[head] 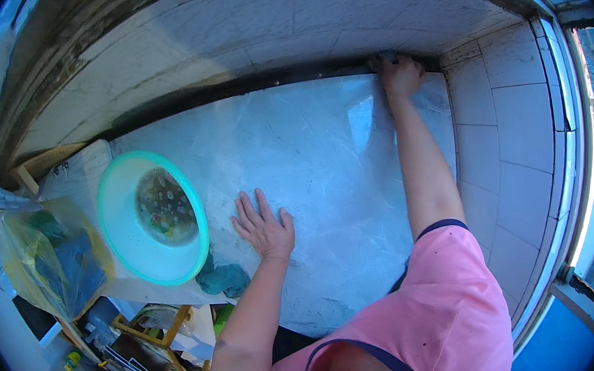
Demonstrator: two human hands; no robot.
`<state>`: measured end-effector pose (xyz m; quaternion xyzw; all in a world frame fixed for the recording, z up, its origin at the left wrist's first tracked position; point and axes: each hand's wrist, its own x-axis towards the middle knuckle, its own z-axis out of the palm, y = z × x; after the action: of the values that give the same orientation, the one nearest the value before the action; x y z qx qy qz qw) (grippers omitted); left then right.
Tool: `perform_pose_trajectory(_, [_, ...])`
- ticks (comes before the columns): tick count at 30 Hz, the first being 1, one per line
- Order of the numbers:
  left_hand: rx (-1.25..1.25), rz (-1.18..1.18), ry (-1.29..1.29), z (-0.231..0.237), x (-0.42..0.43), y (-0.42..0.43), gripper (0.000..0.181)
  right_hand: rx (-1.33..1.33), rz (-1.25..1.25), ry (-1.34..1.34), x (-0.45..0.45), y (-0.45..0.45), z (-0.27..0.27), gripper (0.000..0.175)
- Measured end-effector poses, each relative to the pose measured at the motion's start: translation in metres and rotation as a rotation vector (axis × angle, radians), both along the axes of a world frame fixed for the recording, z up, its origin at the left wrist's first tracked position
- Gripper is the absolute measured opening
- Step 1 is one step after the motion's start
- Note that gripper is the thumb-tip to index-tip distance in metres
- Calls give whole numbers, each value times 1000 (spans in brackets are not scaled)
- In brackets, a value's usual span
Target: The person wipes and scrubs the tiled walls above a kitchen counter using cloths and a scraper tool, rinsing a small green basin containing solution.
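My left hand [266,233] rests palm down with spread fingers on a grey marbled slab [318,183]. Stretched to the slab's far right edge, my right hand [402,75] has its fingers curled at the dark gap along the tiled wall. Something dark shows at its fingers, perhaps a cloth or scourer; its kind is unclear. Left of my left hand stands a white plastic basin [131,226] with a mint-green rim, holding murky, foamy water [166,207]. A crumpled dark teal cloth [224,280] lies by the basin's near side.
Tiled walls [520,121] bound the slab at the back and right, with a window frame beyond. On the left sits a yellowish translucent plastic bag [53,263] with blue and green contents. Lower left, a yellow wooden frame [173,331] stands among clutter on the floor.
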<state>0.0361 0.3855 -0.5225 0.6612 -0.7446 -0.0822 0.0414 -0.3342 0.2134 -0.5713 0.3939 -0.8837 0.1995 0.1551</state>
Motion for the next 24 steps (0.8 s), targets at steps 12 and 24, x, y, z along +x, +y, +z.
perform_pose_trajectory(12, [19, 14, 179, 2, 9, 0, 65, 33, 224, -313, 233, -72, 5, 33])
perform_pose_trajectory(24, [451, -203, 229, 21, 169, 4, 61, 25, 171, -168, 193, -57, 1, 35])
